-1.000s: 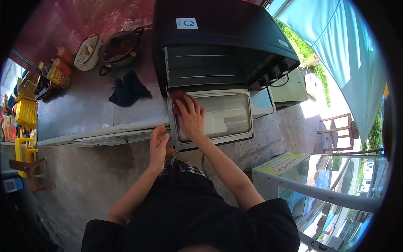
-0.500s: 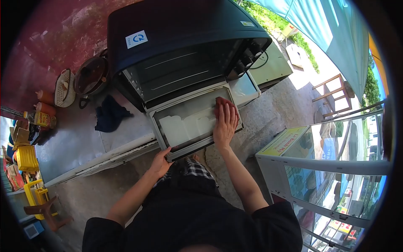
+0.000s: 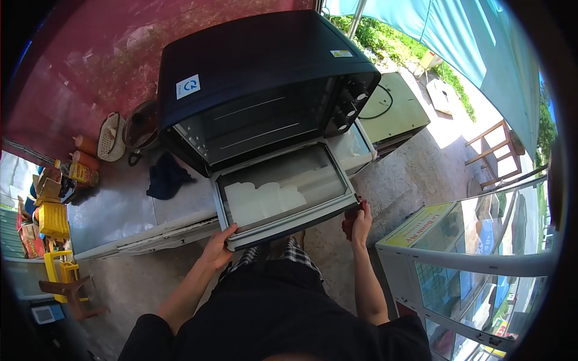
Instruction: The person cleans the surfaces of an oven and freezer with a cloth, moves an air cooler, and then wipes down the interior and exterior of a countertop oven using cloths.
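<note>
A black countertop oven (image 3: pixel 259 72) stands on the metal table with its glass door (image 3: pixel 280 186) folded down toward me. My left hand (image 3: pixel 218 245) grips the door's near left corner, thumb on top of the frame. At the near right corner is my right hand (image 3: pixel 360 224), its fingers closed round a dark red cloth (image 3: pixel 349 224) beside the door's edge. White patches show in the door glass. The oven's knobs (image 3: pixel 349 108) are on its right side. A dark blue cloth (image 3: pixel 167 175) lies on the table left of the oven.
On the metal table (image 3: pixel 114 210) are a lidded pan (image 3: pixel 141 125), a white basket (image 3: pixel 111 137) and sauce bottles (image 3: pixel 84 159). A glass display case (image 3: pixel 445 240) stands at the right, a wooden stool (image 3: pixel 497 153) beyond it. Yellow and brown chairs (image 3: pixel 72 292) are at the left.
My right hand has moved with the red cloth from the left of the door glass across to its near right corner. My left hand has taken hold of the near left corner. The view has shifted.
</note>
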The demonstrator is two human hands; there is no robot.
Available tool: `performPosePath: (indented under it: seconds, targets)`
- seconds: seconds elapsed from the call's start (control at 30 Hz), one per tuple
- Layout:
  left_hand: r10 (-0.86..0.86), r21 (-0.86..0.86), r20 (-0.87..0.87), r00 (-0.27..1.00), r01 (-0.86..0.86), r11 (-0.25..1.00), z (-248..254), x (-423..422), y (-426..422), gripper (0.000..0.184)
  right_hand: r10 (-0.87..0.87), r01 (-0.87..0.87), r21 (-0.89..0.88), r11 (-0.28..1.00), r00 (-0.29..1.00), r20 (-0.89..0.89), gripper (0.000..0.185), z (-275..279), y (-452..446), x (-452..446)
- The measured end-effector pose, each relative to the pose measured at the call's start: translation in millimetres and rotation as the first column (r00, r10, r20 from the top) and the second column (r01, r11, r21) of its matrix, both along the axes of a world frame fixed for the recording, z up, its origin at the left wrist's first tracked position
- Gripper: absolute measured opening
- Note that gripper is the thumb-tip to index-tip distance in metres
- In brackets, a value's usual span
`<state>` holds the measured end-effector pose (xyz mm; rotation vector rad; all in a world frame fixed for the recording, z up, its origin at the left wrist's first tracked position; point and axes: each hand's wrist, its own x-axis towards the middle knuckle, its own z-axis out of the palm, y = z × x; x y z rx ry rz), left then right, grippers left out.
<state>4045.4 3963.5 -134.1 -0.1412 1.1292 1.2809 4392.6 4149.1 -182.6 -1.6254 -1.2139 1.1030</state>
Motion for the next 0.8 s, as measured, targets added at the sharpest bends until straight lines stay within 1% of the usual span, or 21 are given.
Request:
performPosePath:
  seconds: [0.03,0.1,0.13,0.17,0.2,0.27,0.3,0.37,0.4,0.43,0.47,0.5,0.53,0.57,0.6,0.63,0.67,0.7,0.73,0.77,0.8]
  targets:
    - [0.01,0.02,-0.007,1.0,-0.01,1.0,18,-4,6,0.025,0.054,-0.212,-0.377,0.901,0.92,-0.388,0.041,14,-3,5]
    - [0.049,0.102,-0.069,0.996,-0.042,0.994,51,-13,17,0.022,0.053,-0.438,-0.458,0.774,0.765,-0.642,0.046,35,-21,-21]
    - [0.089,0.05,-0.058,0.994,-0.086,0.995,68,-17,24,0.022,0.094,-0.519,-0.333,0.787,0.635,-0.767,0.048,47,-29,-46]
    - [0.099,0.045,-0.06,0.993,-0.096,0.994,75,-21,28,0.022,0.133,-0.575,-0.199,0.793,0.484,-0.865,0.051,59,-32,-67]
    - [0.11,0.02,-0.043,0.993,-0.109,0.994,81,-26,31,0.022,0.135,-0.582,-0.199,0.788,0.479,-0.867,0.051,68,-29,-75]
    - [0.115,0.004,-0.038,0.993,-0.115,0.993,102,-35,47,0.022,0.009,-0.705,-0.127,0.698,0.186,-0.983,0.048,85,-16,-92]
    - [0.11,-0.025,-0.041,0.993,-0.111,0.994,120,-36,56,0.023,0.015,-0.706,-0.116,0.699,0.177,-0.984,0.048,96,-14,-102]
    - [0.12,-0.05,-0.042,0.992,-0.123,0.991,144,-42,69,0.024,0.109,-0.634,0.188,0.75,-0.162,-0.981,0.044,114,-9,-120]
    - [0.105,-0.017,-0.029,0.994,-0.105,0.994,153,-46,75,0.028,0.097,-0.635,0.112,0.765,-0.059,-0.994,0.044,116,-2,-127]
    - [0.085,0.016,-0.014,0.996,-0.085,0.996,157,-49,79,0.034,0.098,-0.636,0.113,0.764,-0.058,-0.993,0.044,124,7,-136]
    - [0.087,0.017,-0.011,0.996,-0.087,0.996,154,-50,81,0.034,0.16,-0.638,0.087,0.765,0.057,-0.985,0.043,135,17,-144]
    - [0.127,0.138,0.016,0.992,-0.128,0.982,148,-52,83,0.04,0.218,-0.638,0.062,0.768,0.169,-0.961,0.043,148,29,-154]
    - [0.165,0.256,0.043,0.985,-0.171,0.951,144,-54,81,0.047,0.254,-0.747,0.043,0.664,0.171,-0.952,0.043,162,49,-160]
    - [0.169,0.251,0.035,0.985,-0.172,0.953,143,-53,78,0.047,0.285,-0.838,0.019,0.546,0.165,-0.944,0.044,173,68,-167]
    - [0.196,0.3,-0.051,0.979,-0.173,0.938,142,-49,73,0.052,0.275,-0.838,0.018,0.546,0.159,-0.948,0.044,180,77,-181]
    - [0.224,0.352,-0.135,0.965,-0.165,0.921,142,-44,71,0.056,0.255,-0.768,-0.029,0.64,0.248,-0.935,0.041,186,84,-198]
    - [0.265,0.335,-0.235,0.935,-0.178,0.925,144,-34,65,0.047,0.231,-0.684,-0.063,0.727,0.33,-0.915,0.04,191,89,-209]
    - [0.263,0.341,-0.245,0.933,-0.171,0.924,147,-29,61,0.047,0.234,-0.682,-0.051,0.729,0.319,-0.918,0.04,193,91,-213]
    - [0.271,0.426,-0.521,0.81,-0.029,0.904,148,-24,58,0.042,0.31,-0.63,-0.008,0.776,0.393,-0.865,0.04,194,93,-216]
    - [0.298,0.458,-0.735,0.609,0.121,0.881,147,-21,55,0.038,0.375,-0.583,0.036,0.812,0.474,-0.797,0.041,193,95,-217]
    - [0.371,0.51,-0.816,0.443,0.251,0.823,146,-31,58,0.035,0.378,-0.594,0.026,0.804,0.478,-0.793,0.041,191,95,-215]
